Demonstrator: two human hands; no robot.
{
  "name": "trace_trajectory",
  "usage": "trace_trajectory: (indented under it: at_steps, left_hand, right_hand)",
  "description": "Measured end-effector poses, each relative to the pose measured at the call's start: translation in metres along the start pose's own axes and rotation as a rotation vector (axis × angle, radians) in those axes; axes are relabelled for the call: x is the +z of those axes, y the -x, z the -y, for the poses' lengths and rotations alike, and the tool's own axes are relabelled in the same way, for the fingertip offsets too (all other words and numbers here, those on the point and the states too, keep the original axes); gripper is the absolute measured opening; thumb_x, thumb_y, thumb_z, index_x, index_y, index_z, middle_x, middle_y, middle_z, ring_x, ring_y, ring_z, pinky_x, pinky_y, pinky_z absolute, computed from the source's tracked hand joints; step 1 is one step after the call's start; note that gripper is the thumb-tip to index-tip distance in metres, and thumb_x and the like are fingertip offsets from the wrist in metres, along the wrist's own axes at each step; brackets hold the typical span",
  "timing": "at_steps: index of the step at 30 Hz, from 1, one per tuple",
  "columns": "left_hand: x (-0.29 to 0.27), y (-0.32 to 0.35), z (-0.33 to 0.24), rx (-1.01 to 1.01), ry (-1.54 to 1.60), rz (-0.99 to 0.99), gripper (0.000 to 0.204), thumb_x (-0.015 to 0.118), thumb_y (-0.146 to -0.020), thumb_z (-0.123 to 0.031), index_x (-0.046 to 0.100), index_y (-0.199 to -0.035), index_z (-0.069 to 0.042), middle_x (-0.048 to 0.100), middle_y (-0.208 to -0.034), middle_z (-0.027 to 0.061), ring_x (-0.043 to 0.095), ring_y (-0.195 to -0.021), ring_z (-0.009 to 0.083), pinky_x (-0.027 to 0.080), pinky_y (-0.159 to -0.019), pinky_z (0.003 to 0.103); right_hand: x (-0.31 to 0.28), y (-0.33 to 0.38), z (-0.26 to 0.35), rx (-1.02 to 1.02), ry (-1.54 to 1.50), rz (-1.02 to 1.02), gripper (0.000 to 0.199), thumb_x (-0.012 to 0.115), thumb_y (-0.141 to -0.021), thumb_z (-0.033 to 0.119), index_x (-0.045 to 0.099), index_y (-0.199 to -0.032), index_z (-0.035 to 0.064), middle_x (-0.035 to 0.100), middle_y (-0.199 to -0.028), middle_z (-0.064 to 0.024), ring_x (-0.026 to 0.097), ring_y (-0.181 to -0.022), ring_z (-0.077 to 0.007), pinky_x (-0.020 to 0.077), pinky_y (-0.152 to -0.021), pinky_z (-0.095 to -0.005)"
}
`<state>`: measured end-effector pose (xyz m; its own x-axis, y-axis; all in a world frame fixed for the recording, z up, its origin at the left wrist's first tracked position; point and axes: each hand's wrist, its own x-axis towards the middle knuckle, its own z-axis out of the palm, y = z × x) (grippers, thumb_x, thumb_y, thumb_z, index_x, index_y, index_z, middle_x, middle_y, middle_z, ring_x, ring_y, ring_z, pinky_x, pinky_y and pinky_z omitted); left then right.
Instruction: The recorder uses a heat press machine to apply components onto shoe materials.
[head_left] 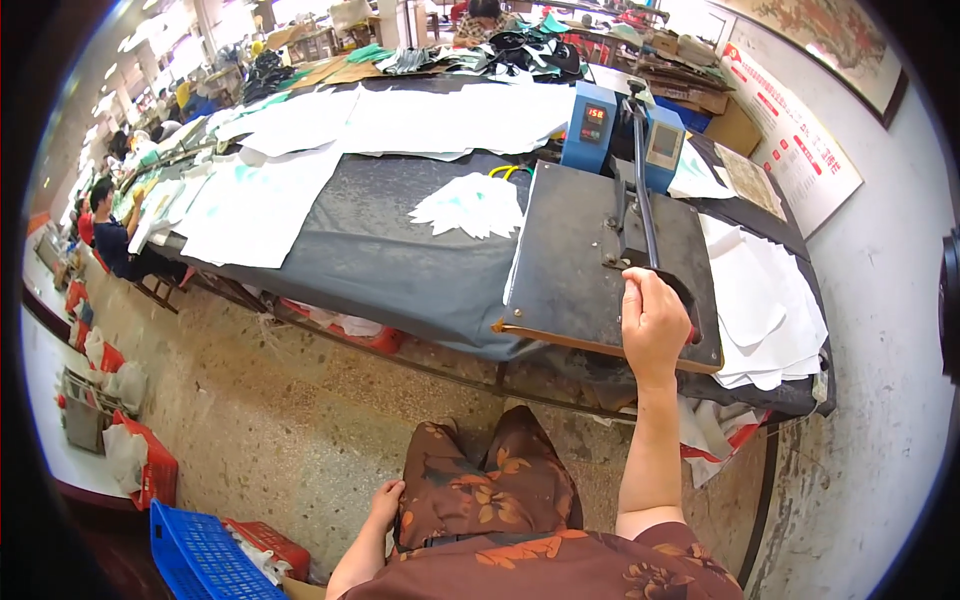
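Note:
My right hand (pixel 654 318) is closed around the near end of the long lever handle (pixel 642 180) of a heat press. The press's dark, flat upper plate (pixel 570 250) appears lowered at the table's front edge; what lies beneath it is hidden. Behind the plate rises the blue control box (pixel 588 128) with a lit red display. My left hand (pixel 384 505) hangs low beside my left thigh, fingers loosely curled, nothing visible in it. Left of the press lies a pile of white jagged-edged pieces (pixel 470 207), with yellow-handled scissors (pixel 508 172) partly showing behind it.
White sheets (pixel 765 310) are stacked right of the press, close to the wall. Larger white sheets (pixel 265 200) cover the table's left and back. A blue crate (pixel 205 555) stands on the floor at lower left. Other people sit farther off, one at the left (pixel 125 235).

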<state>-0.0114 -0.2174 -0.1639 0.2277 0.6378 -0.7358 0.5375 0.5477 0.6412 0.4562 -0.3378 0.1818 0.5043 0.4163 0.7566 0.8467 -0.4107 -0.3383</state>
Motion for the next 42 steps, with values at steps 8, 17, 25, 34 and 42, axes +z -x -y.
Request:
trace_trajectory:
  at_steps: [8,17,25,34,42]
  left_hand:
    - [0.0,-0.003,0.003,0.01,0.074,0.023,0.028,0.061,-0.092,-0.025,0.066,-0.108,-0.003,0.064,-0.085,0.0032,0.058,-0.076,0.0138,0.048,-0.069,0.028]
    - [0.003,0.008,-0.008,0.036,0.004,-0.02,0.029,0.061,-0.092,-0.025,0.066,-0.109,-0.002,0.067,-0.094,0.0067,0.061,-0.086,0.0164,0.05,-0.078,0.03]
    - [-0.002,-0.002,0.004,0.015,-0.039,-0.024,0.032,0.063,-0.091,-0.027,0.066,-0.112,-0.003,0.068,-0.099,0.0071,0.062,-0.091,0.0173,0.05,-0.081,0.031]
    - [0.0,0.007,-0.008,-0.003,-0.031,-0.008,0.034,0.062,-0.092,-0.027,0.064,-0.113,-0.002,0.068,-0.1,0.0079,0.062,-0.09,0.0174,0.05,-0.08,0.031]
    - [-0.001,-0.005,0.0,0.011,-0.028,-0.012,0.034,0.062,-0.091,-0.028,0.065,-0.112,-0.001,0.068,-0.097,0.0074,0.062,-0.087,0.0172,0.049,-0.079,0.031]
  right_hand:
    - [0.002,0.0,-0.002,-0.02,-0.008,-0.009,0.007,0.059,-0.087,0.007,0.061,-0.093,0.0073,0.065,-0.081,-0.009,0.062,-0.075,-0.0286,0.0481,-0.067,-0.0377]
    - [0.003,0.002,-0.003,-0.029,0.004,-0.014,0.007,0.059,-0.086,0.006,0.061,-0.093,0.0074,0.064,-0.08,-0.0086,0.061,-0.074,-0.0286,0.0476,-0.066,-0.038]
    - [0.003,0.0,-0.002,-0.041,0.005,-0.027,0.008,0.059,-0.087,0.006,0.061,-0.094,0.0071,0.065,-0.081,-0.0089,0.061,-0.075,-0.0288,0.048,-0.067,-0.0373]
    - [-0.037,0.002,0.007,0.056,-0.148,0.198,0.026,0.068,-0.08,0.01,0.06,-0.105,0.0062,0.064,-0.095,-0.0107,0.059,-0.09,-0.0296,0.0458,-0.08,-0.0412]
    - [-0.049,0.016,-0.019,-0.225,0.129,0.371,0.04,0.067,-0.07,0.006,0.056,-0.108,0.0064,0.059,-0.098,-0.0129,0.056,-0.096,-0.0331,0.0424,-0.089,-0.0422]
